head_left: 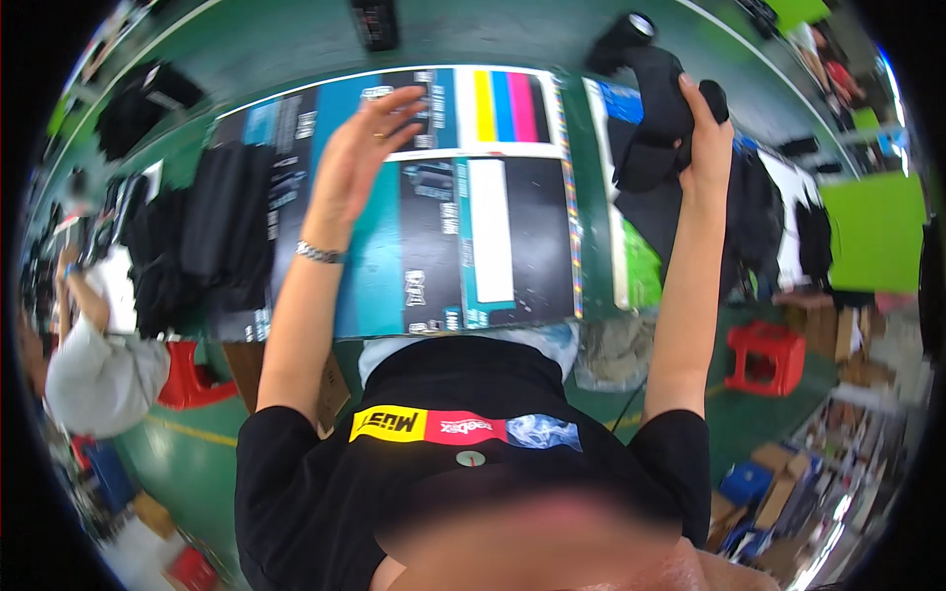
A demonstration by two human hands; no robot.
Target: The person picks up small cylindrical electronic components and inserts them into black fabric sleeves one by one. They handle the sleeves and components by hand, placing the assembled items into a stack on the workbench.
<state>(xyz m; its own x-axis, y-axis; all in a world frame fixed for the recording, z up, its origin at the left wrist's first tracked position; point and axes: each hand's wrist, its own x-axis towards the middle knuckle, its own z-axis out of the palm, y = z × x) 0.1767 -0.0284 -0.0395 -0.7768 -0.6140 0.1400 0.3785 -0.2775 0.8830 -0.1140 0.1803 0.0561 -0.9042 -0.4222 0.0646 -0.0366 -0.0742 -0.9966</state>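
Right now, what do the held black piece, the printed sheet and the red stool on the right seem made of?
Black piece, in the right hand: probably fabric, matt, as it folds with little shine.
Printed sheet: coated card or plastic, semi-gloss from its pale reflections; which, I can't tell.
Red stool: likely moulded plastic, smooth, given its even colour.

Lettering [389, 425] marks the black shirt [463, 379] and printed sheet [431, 241].

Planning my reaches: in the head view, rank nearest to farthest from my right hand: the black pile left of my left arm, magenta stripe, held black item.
1. Black item: in your right hand.
2. Magenta stripe: left of that hand.
3. Black pile: farthest left.
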